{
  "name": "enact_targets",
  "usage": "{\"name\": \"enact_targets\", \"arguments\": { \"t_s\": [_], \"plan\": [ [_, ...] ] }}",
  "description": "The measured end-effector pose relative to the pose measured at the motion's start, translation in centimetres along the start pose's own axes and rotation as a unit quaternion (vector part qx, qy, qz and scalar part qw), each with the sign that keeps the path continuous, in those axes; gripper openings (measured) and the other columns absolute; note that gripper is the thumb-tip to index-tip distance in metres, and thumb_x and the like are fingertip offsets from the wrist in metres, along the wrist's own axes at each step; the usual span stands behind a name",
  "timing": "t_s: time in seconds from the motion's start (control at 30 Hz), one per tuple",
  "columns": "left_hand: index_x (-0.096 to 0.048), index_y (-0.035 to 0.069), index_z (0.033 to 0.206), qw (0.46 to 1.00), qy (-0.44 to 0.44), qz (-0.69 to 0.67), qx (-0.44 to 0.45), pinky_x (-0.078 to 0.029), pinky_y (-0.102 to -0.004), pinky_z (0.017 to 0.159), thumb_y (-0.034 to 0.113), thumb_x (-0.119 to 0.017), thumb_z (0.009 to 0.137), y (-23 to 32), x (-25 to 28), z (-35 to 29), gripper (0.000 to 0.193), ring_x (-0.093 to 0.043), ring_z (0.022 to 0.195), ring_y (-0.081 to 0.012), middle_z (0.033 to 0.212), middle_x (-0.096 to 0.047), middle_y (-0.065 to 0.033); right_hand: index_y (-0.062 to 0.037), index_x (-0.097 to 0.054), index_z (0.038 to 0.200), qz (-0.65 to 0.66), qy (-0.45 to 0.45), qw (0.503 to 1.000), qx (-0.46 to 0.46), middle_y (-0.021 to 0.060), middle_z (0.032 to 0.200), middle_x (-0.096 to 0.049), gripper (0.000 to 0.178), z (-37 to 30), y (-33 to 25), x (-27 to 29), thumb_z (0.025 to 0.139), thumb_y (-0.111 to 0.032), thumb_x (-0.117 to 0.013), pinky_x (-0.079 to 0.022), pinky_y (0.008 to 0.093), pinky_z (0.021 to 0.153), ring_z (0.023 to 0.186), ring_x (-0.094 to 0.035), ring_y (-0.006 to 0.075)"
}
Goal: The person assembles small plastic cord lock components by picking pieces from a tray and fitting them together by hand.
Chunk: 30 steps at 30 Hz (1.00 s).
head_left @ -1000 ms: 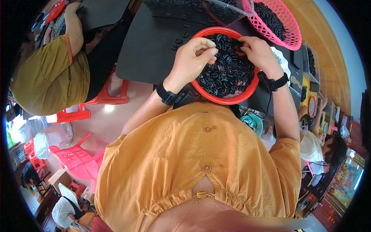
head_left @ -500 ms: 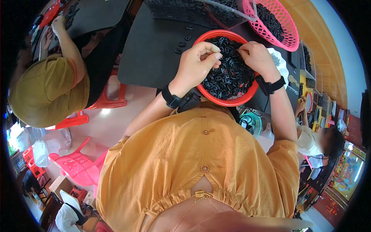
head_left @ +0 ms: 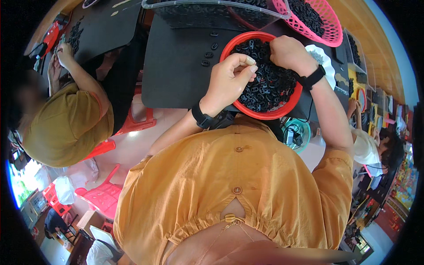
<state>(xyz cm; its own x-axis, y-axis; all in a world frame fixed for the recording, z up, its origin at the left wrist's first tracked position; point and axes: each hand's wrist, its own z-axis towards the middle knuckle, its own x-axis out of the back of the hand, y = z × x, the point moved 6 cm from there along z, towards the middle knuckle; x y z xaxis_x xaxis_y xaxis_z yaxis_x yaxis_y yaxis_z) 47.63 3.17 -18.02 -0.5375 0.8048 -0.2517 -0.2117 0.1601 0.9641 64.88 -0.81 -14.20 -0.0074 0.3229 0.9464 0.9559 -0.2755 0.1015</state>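
Small black pieces lay heaped inside the red basin. Left hand: narrow pinch past left rim, contents indiscernible. Right hand: curled at upper-right rim, fingertips hidden, grip undetermined. Pieces judged light, stiff, smooth; edge pinch looked best.

Bench: black, flat, reaching left of the red basin and beyond it;
Red basin: at the bench's near edge;
Black pieces: four, loose, left of the basin;
Clear bin: beyond the basin;
White dish: scalloped, right of the basin.
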Motion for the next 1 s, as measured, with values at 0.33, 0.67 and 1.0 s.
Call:
{"name": "enact_targets", "arguments": {
  "t_s": [0.33,0.67,1.0],
  "plan": [
    [-0.058,0.0,0.105,1.0,0.003,0.01,-0.004,-0.055,-0.0252,0.072,0.006,-0.061,0.093,0.0,0.1,0.0,0.014,-0.064,0.08,-0.0116,0.095,-0.066,-0.0072,-0.0006,-0.065,0.083,0.353,0.104,0.927,-0.066,0.0127,0.07,-0.066,0.018,-4.9,2.5,-0.3,0.075,-0.016,-0.068,-0.053,0.0328,0.064,0.068,-0.066,0.0232],
    [-0.06,0.001,0.108,0.991,-0.013,0.112,0.078,-0.051,-0.0221,0.067,0.009,-0.06,0.093,1.0,-0.2,0.9,0.016,-0.062,0.078,-0.0094,0.099,-0.066,-0.0055,0.0003,-0.065,0.099,0.748,0.151,0.646,-0.008,0.0032,0.079,-0.065,0.015,-10.4,1.9,-3.6,0.088,-0.009,-0.068,-0.051,0.0219,0.059,0.065,-0.061,0.0083],
    [-0.063,0.0,0.107,0.992,-0.056,-0.005,0.113,-0.049,-0.0205,0.061,0.019,-0.057,0.097,4.7,-7.6,-1.6,0.022,-0.058,0.07,-0.0068,0.081,-0.062,-0.0013,-0.0039,-0.064,0.1,0.874,0.178,0.434,0.13,0.0013,0.081,-0.065,0.014,-11.8,-1.4,-2.9,0.087,-0.007,-0.069,-0.037,0.0186,0.055,0.063,-0.05,0.0051]
  ]
}}
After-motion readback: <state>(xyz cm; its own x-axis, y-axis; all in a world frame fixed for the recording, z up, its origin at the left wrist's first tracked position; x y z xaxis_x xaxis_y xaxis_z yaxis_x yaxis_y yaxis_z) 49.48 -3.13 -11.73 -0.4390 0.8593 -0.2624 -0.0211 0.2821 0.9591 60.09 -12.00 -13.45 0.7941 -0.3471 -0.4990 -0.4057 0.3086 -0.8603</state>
